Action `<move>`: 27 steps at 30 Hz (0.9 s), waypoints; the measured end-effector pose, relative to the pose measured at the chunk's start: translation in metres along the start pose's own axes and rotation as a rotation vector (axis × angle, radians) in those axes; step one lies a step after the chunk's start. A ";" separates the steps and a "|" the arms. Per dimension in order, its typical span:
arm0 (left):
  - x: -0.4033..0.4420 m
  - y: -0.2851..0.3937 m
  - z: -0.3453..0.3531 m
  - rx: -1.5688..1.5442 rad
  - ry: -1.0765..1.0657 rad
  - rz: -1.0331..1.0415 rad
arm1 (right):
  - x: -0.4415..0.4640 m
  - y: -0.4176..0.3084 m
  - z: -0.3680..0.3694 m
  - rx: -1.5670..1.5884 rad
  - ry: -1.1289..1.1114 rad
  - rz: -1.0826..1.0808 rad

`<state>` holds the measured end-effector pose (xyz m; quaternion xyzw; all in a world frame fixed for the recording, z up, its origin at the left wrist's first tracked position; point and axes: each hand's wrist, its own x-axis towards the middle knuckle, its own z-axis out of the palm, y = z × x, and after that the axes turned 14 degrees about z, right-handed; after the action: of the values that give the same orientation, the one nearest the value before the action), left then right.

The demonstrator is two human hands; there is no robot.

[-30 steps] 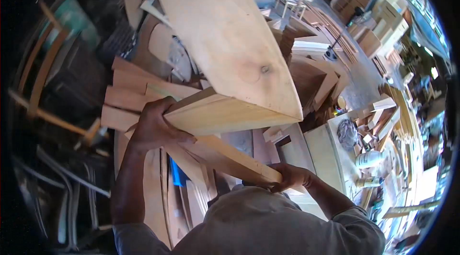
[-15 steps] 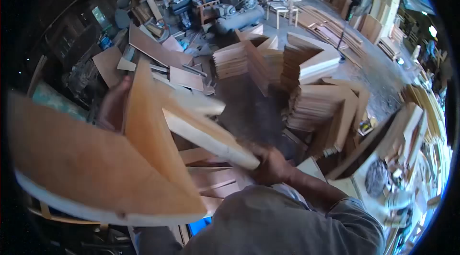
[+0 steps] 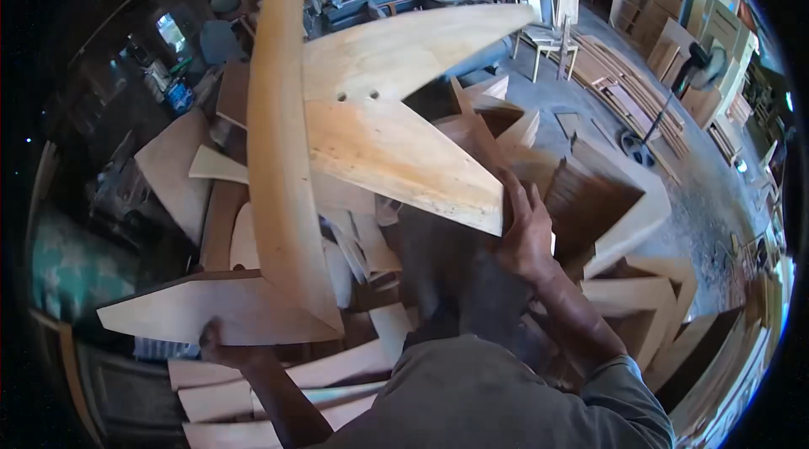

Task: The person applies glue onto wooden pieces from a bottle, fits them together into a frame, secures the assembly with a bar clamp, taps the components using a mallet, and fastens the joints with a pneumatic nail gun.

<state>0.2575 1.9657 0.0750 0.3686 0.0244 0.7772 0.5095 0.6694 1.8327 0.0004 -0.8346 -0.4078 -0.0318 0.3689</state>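
A large, pale wooden furniture frame [image 3: 282, 137] fills the space before me, made of a long curved upright with several angled arms. Two small dark holes show near where its upper arms join the upright. At the lower left, my left hand [image 3: 223, 349] is closed on the bottom arm's edge, its fingers partly hidden by the wood. My right hand [image 3: 529, 230] grips the blunt end of the middle arm, fingers along its far side.
Stacks of angled wooden pieces [image 3: 619, 204] stand on the floor to the right. Cut boards [image 3: 227, 398] lie low on the left. Further back are a pale chair [image 3: 548, 40], long planks [image 3: 619, 82] and a stand fan [image 3: 699, 65].
The wooden frame has turned and now stands upright and broadside before me. My left hand has gone down to its bottom arm; my right hand has risen with the middle arm's end.
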 end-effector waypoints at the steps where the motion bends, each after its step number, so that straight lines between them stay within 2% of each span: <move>1: 0.014 -0.037 -0.016 -0.074 -0.116 -0.109 | 0.033 0.014 0.016 0.042 -0.050 0.001; 2: 0.030 -0.073 -0.031 -0.145 -0.232 -0.229 | 0.062 0.022 0.031 0.084 -0.106 0.016; 5: 0.072 -0.183 -0.065 -0.050 -0.134 -0.239 | 0.122 0.041 0.061 0.057 -0.146 0.100; 10: 0.117 -0.351 -0.058 -0.039 0.010 -0.505 | 0.180 0.075 0.087 -0.032 -0.165 0.349; 15: 0.114 -0.473 -0.101 -0.052 0.185 -0.683 | 0.250 0.119 0.116 -0.173 -0.200 0.496; 17: 0.103 -0.514 -0.131 0.077 0.369 -0.845 | 0.272 0.141 0.131 -0.231 -0.271 0.588; 23: 0.113 -0.644 -0.114 0.329 0.432 -0.865 | 0.386 0.218 0.205 -0.220 -0.510 0.668; 27: 0.139 -0.737 -0.081 0.511 0.600 -0.919 | 0.470 0.294 0.267 -0.163 -0.554 0.568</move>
<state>0.7503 2.4595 -0.2129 0.1960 0.5096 0.5171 0.6592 1.1229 2.1966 -0.2010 -0.9175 -0.2411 0.2656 0.1718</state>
